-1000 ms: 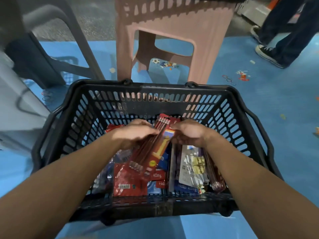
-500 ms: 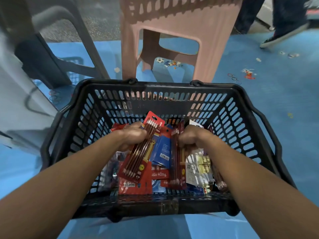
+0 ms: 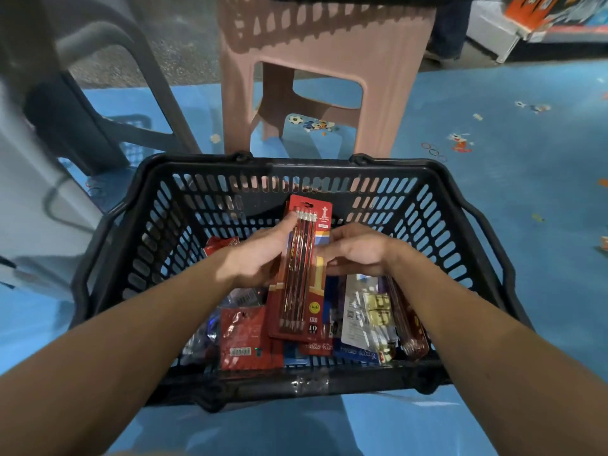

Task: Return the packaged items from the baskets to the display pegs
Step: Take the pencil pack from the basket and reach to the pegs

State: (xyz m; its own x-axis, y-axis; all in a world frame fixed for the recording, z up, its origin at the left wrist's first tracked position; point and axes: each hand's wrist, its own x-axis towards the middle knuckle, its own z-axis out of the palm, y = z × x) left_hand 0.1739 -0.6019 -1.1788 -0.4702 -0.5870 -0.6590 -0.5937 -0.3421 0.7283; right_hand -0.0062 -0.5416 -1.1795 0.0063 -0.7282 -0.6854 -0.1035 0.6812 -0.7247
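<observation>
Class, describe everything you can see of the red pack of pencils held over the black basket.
The pencil pack is a long red card with a clear, glossy blister over a row of dark pencils, silver eraser ends far, points near. A yellow round sticker sits near its lower end. It lies lengthwise away from the viewer, raised above other packets in the basket. The left hand grips its left edge, the right hand its right.

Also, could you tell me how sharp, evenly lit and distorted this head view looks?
Head view: the pack is sharp in the centre, print partly legible; the chair at the left edge is smeared; the basket rim is bowed by the wide lens; glare sits on the tape on its near rim; light is dim and uneven.
</observation>
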